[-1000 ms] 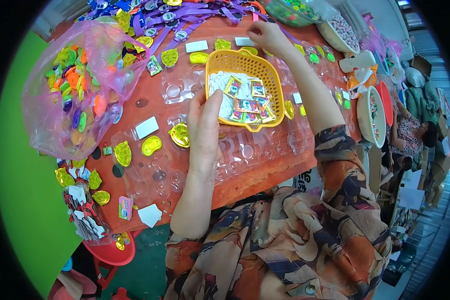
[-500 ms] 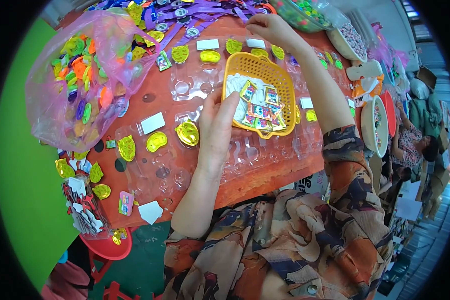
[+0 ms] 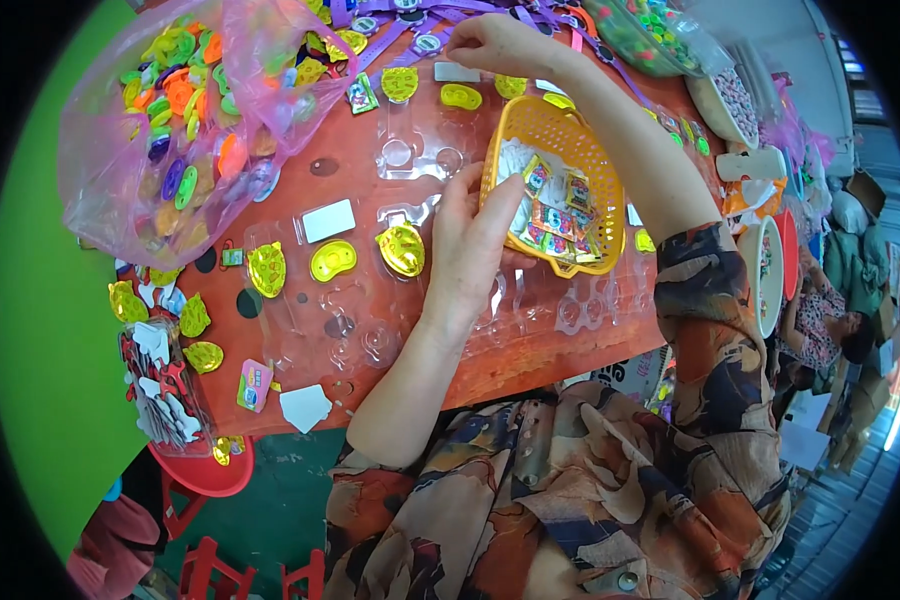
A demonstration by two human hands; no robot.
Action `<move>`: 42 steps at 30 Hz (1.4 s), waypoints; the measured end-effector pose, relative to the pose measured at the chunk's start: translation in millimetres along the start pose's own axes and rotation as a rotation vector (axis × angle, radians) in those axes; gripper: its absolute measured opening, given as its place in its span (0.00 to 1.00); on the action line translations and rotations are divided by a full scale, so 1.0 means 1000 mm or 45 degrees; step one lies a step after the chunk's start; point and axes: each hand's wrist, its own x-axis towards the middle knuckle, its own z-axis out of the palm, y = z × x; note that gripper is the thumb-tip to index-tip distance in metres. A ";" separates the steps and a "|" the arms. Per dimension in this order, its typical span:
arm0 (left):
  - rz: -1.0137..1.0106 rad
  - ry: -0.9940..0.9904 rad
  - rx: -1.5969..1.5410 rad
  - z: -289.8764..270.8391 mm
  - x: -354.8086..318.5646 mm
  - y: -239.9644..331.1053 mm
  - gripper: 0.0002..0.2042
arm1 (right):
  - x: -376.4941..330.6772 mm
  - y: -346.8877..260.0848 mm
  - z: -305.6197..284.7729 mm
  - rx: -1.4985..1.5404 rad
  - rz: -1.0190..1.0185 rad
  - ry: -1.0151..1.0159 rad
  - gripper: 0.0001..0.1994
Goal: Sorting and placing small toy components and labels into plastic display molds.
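Note:
My left hand (image 3: pixel 473 228) grips the left side of a yellow perforated plastic basket (image 3: pixel 612 190), its thumb over the rim. The basket is tilted, and in it lie several small colourful packets (image 3: pixel 562 218) on white material. Reaching past the basket to the far side, my right hand (image 3: pixel 502 44) has its fingers pinched together just above a white card (image 3: pixel 457 72). Whatever it may hold is too small to make out. Beneath are clear plastic blister trays (image 3: pixel 410 140), with shiny yellow pieces such as an oval one (image 3: pixel 461 96) beside the card.
On the left stands a pink plastic bag (image 3: pixel 100 180) of colourful plastic pieces. Purple toy watches (image 3: pixel 427 43) are heaped at the far edge. Bowls of small items, one cream-coloured (image 3: pixel 760 275), line the right. A red stool (image 3: pixel 205 470) is below the table's left corner. Another person sits far right.
My right hand has moved left along the far row, from one white card to the card beside it. My left hand still holds the basket. The whole view has shifted slightly.

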 end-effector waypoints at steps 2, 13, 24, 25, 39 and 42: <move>-0.013 -0.021 -0.011 0.003 0.001 -0.002 0.29 | 0.003 0.006 0.001 0.014 -0.020 0.005 0.14; -0.025 -0.013 -0.040 0.003 0.000 -0.001 0.29 | 0.026 -0.022 -0.001 -0.883 -0.142 -0.158 0.10; -0.021 -0.022 -0.045 0.000 -0.001 -0.002 0.30 | -0.014 -0.003 -0.032 -0.036 -0.130 -0.031 0.11; -0.023 -0.043 -0.044 0.004 -0.002 -0.002 0.30 | -0.014 0.009 -0.026 0.033 -0.183 0.025 0.12; -0.046 -0.059 0.002 -0.001 -0.003 0.000 0.30 | -0.033 0.016 -0.026 -0.376 -0.055 0.030 0.10; -0.074 -0.092 0.002 0.002 -0.003 -0.002 0.30 | -0.058 0.026 -0.027 -0.489 0.100 -0.044 0.09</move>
